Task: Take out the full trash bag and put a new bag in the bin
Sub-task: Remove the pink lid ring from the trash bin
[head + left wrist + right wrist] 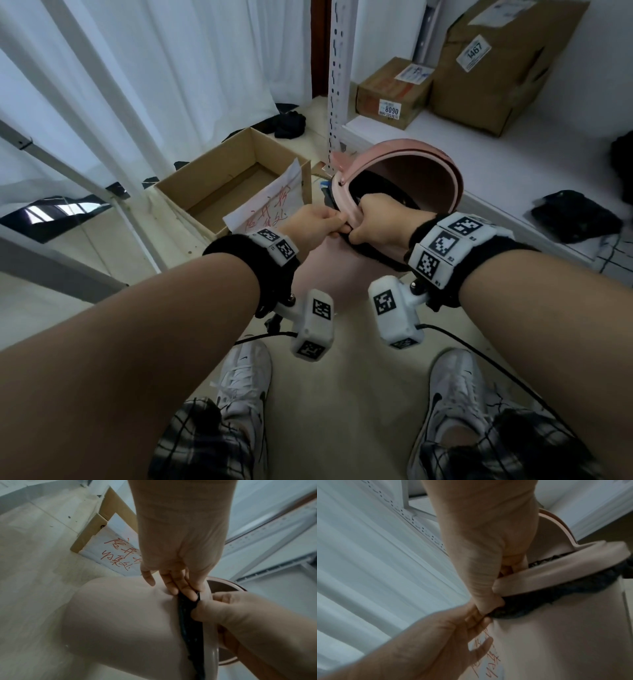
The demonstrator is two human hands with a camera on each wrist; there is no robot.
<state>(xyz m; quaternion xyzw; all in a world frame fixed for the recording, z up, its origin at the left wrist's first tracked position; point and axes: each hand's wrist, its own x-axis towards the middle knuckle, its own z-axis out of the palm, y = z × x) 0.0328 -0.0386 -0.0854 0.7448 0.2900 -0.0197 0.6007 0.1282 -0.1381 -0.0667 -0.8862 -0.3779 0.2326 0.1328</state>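
Observation:
A pink bin [327, 262] stands on the floor between my arms, its lid [416, 171] swung up. A black trash bag [375, 186] lines it, and the bag's edge [187, 622] is folded out under the pink rim ring [556, 573]. My left hand [337, 226] pinches that black edge at the near left of the rim, fingers [181, 589] laid over it. My right hand [358, 229] grips the rim ring right beside it, with the fingers inside the bin and the thumb [489, 601] outside on the bag edge. What the bag holds is hidden.
An open cardboard box [226, 181] with a handwritten paper sheet [270, 205] sits left of the bin. A white perforated shelf post [337, 85] rises behind it. The low white shelf [513, 164] at right carries cardboard boxes [390, 92] and dark cloths. Curtains hang at left.

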